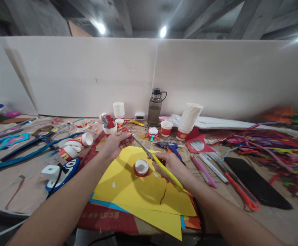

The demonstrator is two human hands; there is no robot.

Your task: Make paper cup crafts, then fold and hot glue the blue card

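Forearms overhang the table below beams, right grip wrapping scissors, left grip pinching red scrap.

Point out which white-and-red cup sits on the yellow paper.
The low cup beside the right hand, which holds yellow-handled scissors; the other cups are all off the yellow paper.

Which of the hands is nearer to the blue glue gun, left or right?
Right. The right hand, holding yellow-handled scissors, is just in front of the glue gun; the left hand is farther off, to its left.
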